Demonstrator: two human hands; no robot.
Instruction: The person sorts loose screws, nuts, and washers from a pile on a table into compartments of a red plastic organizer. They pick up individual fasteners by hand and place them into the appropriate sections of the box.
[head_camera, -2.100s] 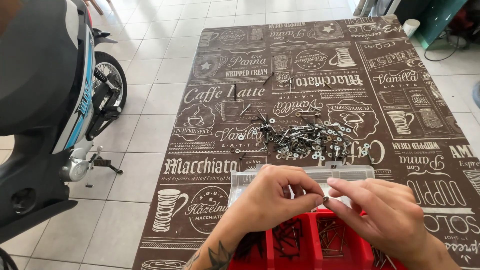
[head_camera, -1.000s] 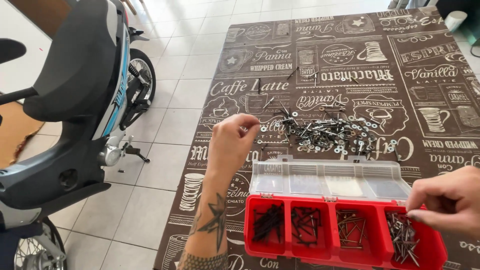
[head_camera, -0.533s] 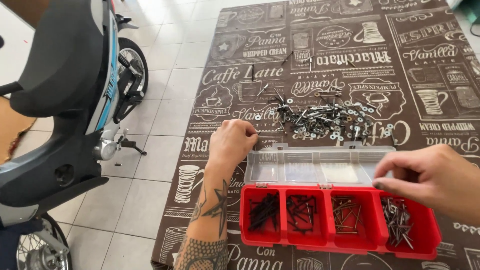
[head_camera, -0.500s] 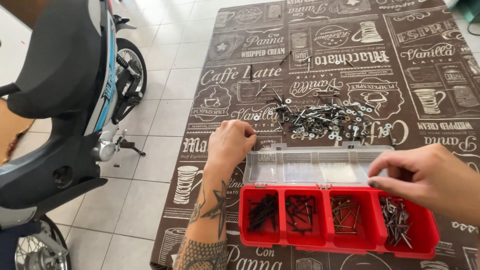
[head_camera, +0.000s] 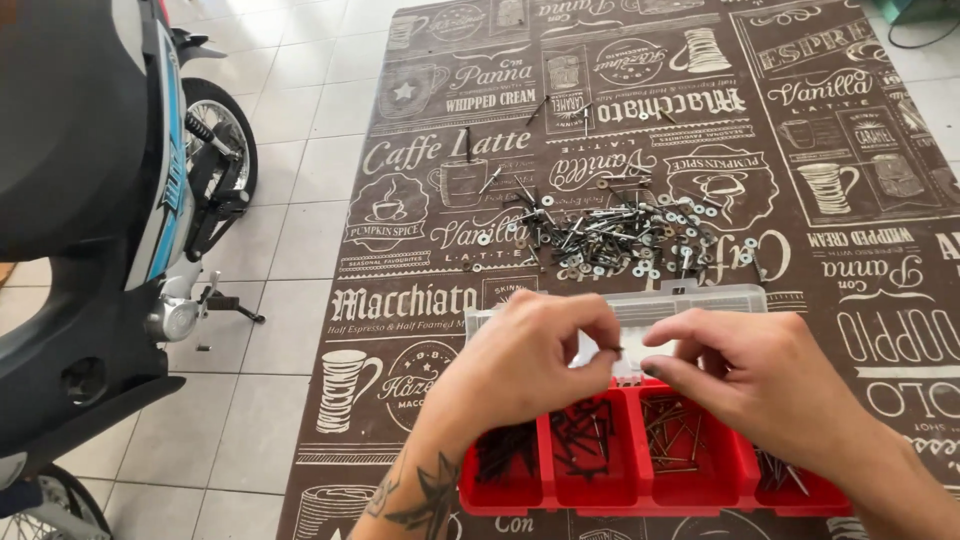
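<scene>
Two hands meet above my red organizer box (head_camera: 600, 495): left hand (head_camera: 525, 365) pinches a small screw (head_camera: 612, 351); right hand (head_camera: 760, 385), fingertips pinched together, touches it.

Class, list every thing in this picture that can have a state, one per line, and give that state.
Red organiser box: open, compartments hold screws.
Clear lid: folded back.
Loose screws and washers: scattered on the mat.
Mat: spread flat on the tiled floor.
Left hand: pinching a small dark piece.
Right hand: fingers meeting that piece.
Scooter: parked.
</scene>
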